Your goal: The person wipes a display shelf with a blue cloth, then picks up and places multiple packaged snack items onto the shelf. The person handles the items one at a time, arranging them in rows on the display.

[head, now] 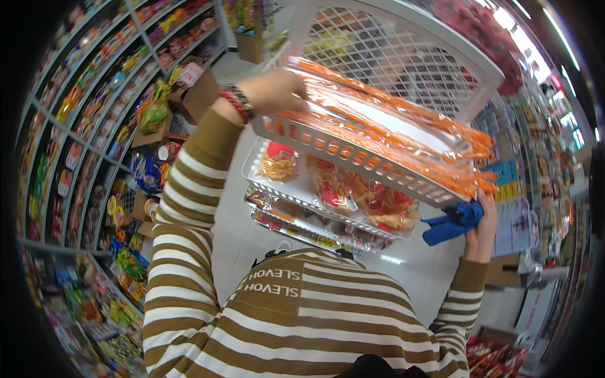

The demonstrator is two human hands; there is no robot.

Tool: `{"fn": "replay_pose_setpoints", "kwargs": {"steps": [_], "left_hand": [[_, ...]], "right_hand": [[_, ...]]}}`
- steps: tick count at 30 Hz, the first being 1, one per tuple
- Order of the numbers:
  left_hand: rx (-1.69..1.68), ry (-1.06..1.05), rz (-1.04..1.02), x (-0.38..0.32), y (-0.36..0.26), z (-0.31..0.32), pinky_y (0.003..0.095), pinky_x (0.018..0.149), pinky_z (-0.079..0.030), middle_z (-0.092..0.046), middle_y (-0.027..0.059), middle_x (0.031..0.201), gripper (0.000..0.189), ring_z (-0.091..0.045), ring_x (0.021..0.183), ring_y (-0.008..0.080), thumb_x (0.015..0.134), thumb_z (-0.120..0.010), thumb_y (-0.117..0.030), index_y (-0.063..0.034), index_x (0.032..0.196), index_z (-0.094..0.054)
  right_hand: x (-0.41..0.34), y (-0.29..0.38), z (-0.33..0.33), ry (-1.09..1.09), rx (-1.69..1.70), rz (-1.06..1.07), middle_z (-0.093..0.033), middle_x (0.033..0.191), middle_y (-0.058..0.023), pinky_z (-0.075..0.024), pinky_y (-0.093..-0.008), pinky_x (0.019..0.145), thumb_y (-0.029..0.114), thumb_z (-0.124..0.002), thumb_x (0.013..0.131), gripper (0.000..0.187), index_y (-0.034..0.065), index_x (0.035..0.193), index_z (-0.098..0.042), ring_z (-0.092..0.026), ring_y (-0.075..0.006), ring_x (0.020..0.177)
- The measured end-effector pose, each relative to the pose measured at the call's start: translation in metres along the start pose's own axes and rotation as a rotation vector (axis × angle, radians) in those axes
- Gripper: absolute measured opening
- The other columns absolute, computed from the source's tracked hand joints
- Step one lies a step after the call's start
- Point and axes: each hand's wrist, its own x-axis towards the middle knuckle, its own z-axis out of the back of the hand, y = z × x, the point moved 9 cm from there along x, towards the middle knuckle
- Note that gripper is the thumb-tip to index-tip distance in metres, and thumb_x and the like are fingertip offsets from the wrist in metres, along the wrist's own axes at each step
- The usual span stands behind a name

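Observation:
Before me is a white perforated plastic basket (359,156) in the upper part of a rack. It holds long clear packets with orange edges (378,137), laid lengthwise in rows. My left hand (276,92), with bracelets at the wrist, is at the basket's left end, its fingers curled by the packets. Blur hides whether it grips a packet or the rim. My right hand (484,219) is at the basket's right end, holding a crumpled blue cloth (453,222). Its fingertips reach the packet ends there.
Below the basket, a white wire-sided tier (331,205) carries bagged snacks (279,163), with more tiers underneath. A white mesh panel (397,56) rises behind. Packed shelves (90,123) line the left, with open cardboard boxes (194,92) at their foot. More stocked racks (539,132) stand right.

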Motion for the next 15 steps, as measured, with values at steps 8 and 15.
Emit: {"fn": "replay_pose_setpoints", "kwargs": {"steps": [8, 15], "left_hand": [[0.144, 0.204, 0.005, 0.019, 0.007, -0.027, 0.0342, 0.087, -0.052, -0.072, 0.0121, 0.098, 0.03, -0.067, 0.095, 0.0274, 0.081, -0.075, -0.019, -0.004, 0.106, -0.072], [-0.056, 0.366, 0.253, 0.028, 0.039, -0.056, 0.0374, 0.081, -0.054, -0.071, 0.0149, 0.096, 0.021, -0.068, 0.094, 0.0278, 0.083, -0.073, -0.02, -0.0032, 0.096, -0.072]], "right_hand": [[-0.011, 0.01, -0.007, -0.037, -0.128, 0.018, -0.063, 0.102, -0.0027, -0.0511, -0.0219, 0.068, 0.011, -0.065, 0.092, 0.039, 0.0013, 0.128, -0.052, -0.06, -0.0074, 0.078], [0.006, -0.002, 0.01, 0.015, -0.204, 0.026, -0.064, 0.1, -0.0036, -0.0521, -0.0233, 0.072, 0.019, -0.064, 0.096, 0.029, 0.0029, 0.118, -0.055, -0.062, -0.0096, 0.082]]}}
